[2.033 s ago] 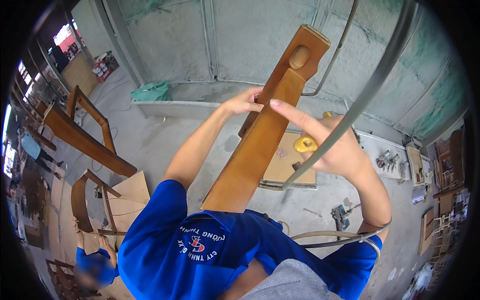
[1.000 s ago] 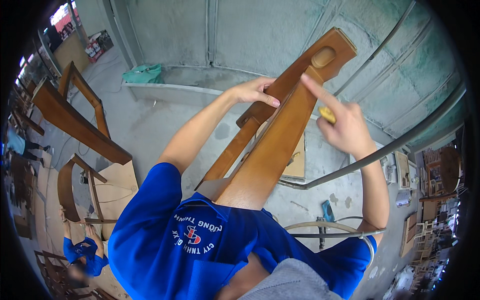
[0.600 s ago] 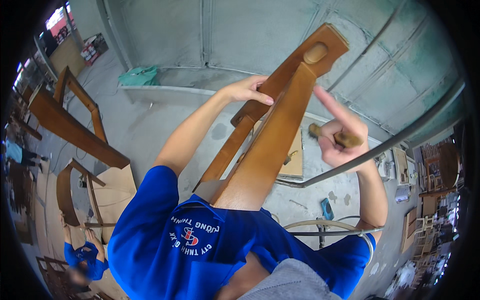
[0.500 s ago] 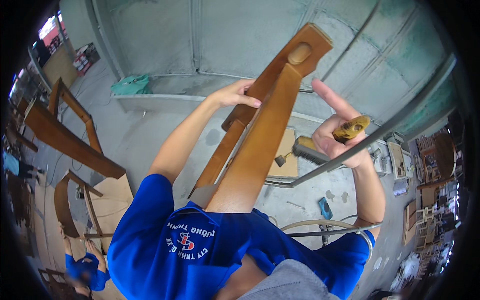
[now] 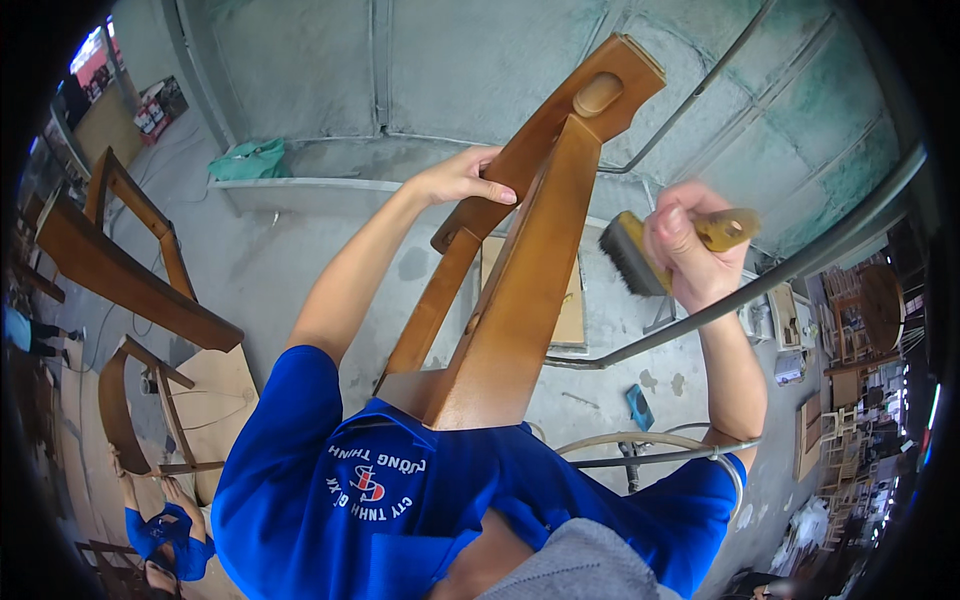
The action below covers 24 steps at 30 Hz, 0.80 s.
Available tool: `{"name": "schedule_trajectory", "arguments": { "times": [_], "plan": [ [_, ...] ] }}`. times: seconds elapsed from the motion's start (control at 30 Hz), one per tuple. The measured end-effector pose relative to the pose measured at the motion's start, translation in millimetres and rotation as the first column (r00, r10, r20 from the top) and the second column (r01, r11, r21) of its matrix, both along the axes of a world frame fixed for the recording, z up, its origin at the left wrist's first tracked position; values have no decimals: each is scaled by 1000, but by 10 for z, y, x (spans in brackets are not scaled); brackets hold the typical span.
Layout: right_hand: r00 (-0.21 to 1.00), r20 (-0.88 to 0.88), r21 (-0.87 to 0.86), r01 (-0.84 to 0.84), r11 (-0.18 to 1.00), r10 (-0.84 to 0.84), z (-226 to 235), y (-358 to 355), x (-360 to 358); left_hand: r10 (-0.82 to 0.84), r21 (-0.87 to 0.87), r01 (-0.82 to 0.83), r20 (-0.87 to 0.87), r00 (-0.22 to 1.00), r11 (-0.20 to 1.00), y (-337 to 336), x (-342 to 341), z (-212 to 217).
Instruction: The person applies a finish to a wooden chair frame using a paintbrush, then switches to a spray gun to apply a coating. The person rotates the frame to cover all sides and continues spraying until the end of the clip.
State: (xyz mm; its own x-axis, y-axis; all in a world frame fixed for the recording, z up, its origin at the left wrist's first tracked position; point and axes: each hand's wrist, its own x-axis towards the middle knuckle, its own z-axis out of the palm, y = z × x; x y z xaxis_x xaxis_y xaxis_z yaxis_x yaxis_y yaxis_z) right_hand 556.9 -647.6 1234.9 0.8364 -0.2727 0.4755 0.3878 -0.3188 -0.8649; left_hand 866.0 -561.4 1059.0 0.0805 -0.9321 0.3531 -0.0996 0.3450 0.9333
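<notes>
Your left hand holds the brown wooden frame near its upper part. Your thumb lies flat on the front of the wood, and most of your fingers are hidden behind it. The frame is tilted in front of you. Its top leans away to the right, where there is a long round hollow. Its wide bottom end is close to your blue shirt. I cannot tell if they touch.

Your right hand is closed around a wide brush with a yellow handle. The dark bristles point left, toward the frame, but they are just beside it and not touching. A grey tube crosses in front of your right wrist.

A pale board shows below, behind the frame. A green cloth lies on the left. At the lower left, another person in blue has hands at a curved wooden piece.
</notes>
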Motion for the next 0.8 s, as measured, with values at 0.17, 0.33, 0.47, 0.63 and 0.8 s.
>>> {"name": "schedule_trajectory", "arguments": {
  "times": [0.17, 0.33, 0.47, 0.63, 0.8],
  "plan": [
    [994, 93, -82, -45, 996, 53, 26, -171, -11, 8, 3, -8, 9, 1000, 1000, -7, -22, 24],
    [997, 65, -372, -14, 928, 41, 333, -326, -155, 7, -27, -7, -13, 1000, 1000, 0, -50, 32],
    [991, 91, -681, 134, 720, -98, 585, -362, -381, 18, -54, -22, -71, 997, 998, -12, -68, 26],
    [838, -75, -584, 402, 705, -540, 695, -403, -954, 285, -101, -287, -29, 958, 953, 32, 0, 24],
    [530, -90, -562, 673, 482, -843, 929, -493, -1657, 567, -190, -567, -55, 822, 802, 341, -45, 7]
  ]
}}
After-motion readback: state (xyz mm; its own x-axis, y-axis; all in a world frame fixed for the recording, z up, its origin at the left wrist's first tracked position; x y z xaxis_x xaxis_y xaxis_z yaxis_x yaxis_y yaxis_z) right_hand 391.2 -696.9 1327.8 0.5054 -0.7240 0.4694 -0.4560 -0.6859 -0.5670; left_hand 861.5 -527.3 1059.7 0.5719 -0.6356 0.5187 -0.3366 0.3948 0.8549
